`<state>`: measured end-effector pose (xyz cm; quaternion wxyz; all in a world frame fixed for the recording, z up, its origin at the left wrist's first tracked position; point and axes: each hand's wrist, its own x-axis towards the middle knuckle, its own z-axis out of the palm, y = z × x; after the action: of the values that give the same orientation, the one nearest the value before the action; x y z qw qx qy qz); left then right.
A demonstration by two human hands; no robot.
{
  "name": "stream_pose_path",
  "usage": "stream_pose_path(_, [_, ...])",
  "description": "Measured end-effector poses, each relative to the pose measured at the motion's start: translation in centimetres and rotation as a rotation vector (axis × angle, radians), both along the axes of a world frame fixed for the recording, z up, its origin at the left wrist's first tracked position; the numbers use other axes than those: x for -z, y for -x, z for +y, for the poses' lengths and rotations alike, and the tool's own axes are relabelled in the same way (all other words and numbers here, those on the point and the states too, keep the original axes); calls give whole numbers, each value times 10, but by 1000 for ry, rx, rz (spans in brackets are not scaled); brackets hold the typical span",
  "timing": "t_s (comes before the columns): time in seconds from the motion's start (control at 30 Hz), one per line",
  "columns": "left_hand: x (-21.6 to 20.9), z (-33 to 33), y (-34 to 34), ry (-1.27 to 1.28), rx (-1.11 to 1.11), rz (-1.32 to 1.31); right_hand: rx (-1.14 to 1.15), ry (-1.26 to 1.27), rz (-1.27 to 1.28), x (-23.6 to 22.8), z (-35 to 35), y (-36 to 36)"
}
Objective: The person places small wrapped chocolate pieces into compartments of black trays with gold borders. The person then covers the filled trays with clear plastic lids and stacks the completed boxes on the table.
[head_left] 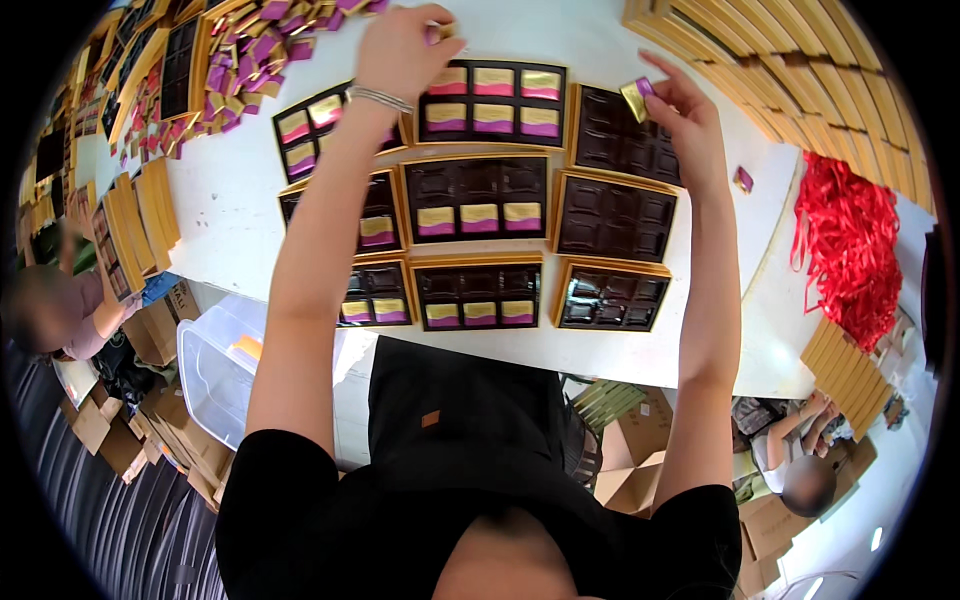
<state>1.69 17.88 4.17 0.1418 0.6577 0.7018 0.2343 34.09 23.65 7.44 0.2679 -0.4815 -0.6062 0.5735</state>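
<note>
- Right hand point(692, 118) pinches a shiny gold-and-purple foil square point(632, 102) over a glossy, molded black tray point(602, 138).
- Left hand point(400, 52), left of that tray, grips a small piece point(436, 34), partly hidden.

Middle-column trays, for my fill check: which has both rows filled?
The farthest tray, with six wrapped pieces; the middle tray and nearest tray hold three each.

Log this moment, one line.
left hand: small wrapped piece | right hand: gold-purple piece over upper-right tray | centre tray: near row filled
</note>
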Motion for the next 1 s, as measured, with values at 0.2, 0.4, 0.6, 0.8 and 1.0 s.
stream_pose_path(0.2, [0,-13,-162,393,-16,-936,265,45,-115,24,-37,-55])
stream_pose_path(0.4, [6,-38,-187,156,-69,-519,312,-138,-245,35,-68,-37])
stream_pose_path(0.6, [15,-52,-195,-333,168,163,145,-693,-635,43,-80,-43])
stream_pose_path(0.8, [26,-84,-201,-66,372,297,-251,-828,-746,55,-102,-51])
stream_pose_path(1.0, [20,-86,-189,-55,416,262,-311,-842,-806,55,-102,-52])
